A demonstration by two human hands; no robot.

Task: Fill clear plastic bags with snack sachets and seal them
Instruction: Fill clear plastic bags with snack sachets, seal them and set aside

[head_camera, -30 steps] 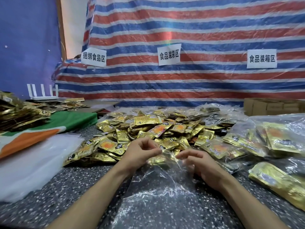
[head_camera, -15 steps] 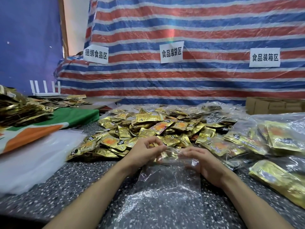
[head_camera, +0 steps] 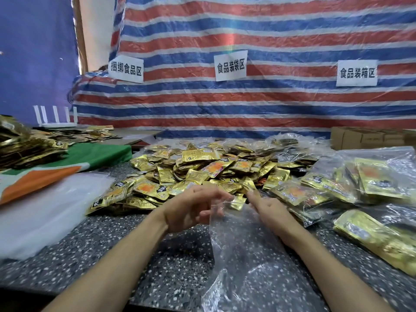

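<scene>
Head view: a clear plastic bag lies on the speckled surface between the forearms, its mouth lifted towards the pile of gold snack sachets just behind it. The left hand has its fingers curled and pinches the left edge of the bag's mouth. The right hand sits at the other edge with its forefinger stretched forward. Its other fingers are turned away, so I cannot tell whether it grips the film. One gold sachet shows between the two hands, but through the shiny plastic it is unclear whether it is inside the bag or behind it. The bag's near end is cut off by the frame's lower edge. Filled bags lie to the right, partly out of frame.
</scene>
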